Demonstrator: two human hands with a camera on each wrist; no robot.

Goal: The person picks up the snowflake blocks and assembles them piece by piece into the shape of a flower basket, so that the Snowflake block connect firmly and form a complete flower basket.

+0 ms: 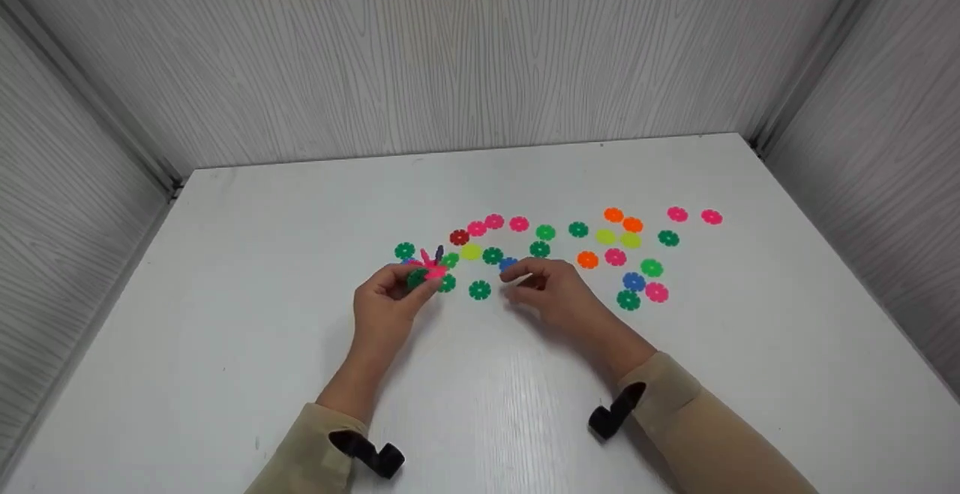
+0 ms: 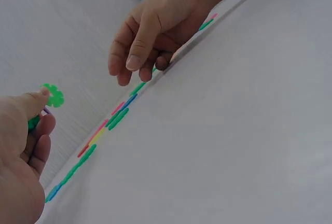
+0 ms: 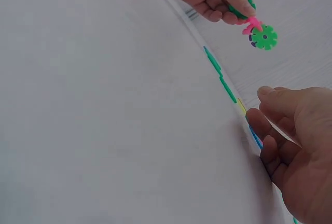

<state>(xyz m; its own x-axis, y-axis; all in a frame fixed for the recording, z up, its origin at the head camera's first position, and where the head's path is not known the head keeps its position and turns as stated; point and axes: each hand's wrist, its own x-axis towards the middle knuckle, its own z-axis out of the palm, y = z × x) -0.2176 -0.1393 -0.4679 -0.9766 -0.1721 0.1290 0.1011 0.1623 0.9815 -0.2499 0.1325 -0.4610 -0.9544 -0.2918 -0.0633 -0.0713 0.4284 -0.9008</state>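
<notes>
My left hand (image 1: pixel 385 300) pinches a small cluster of joined snowflake discs (image 1: pixel 434 272) between thumb and fingers, held above the table. In the right wrist view the cluster shows a pink disc (image 3: pixel 252 25), a light green disc (image 3: pixel 266 39) and a dark green disc (image 3: pixel 243 9) close to the fingers. A bit of purple peeks out behind; the fingers hide the rest. My right hand (image 1: pixel 561 300) hovers to the right with loosely bent fingers, holding nothing. Nearest to its fingertips lies a blue disc (image 1: pixel 508 263), partly covered in the head view.
Loose snowflake discs lie flat across the white table (image 1: pixel 480 404), among them a red one (image 1: pixel 459 237), a yellow one (image 1: pixel 471 252) and a green one (image 1: pixel 480 290). Several more, such as an orange one (image 1: pixel 587 260), spread rightward. Pale wood-grain panels (image 1: pixel 465 58) enclose the back and sides.
</notes>
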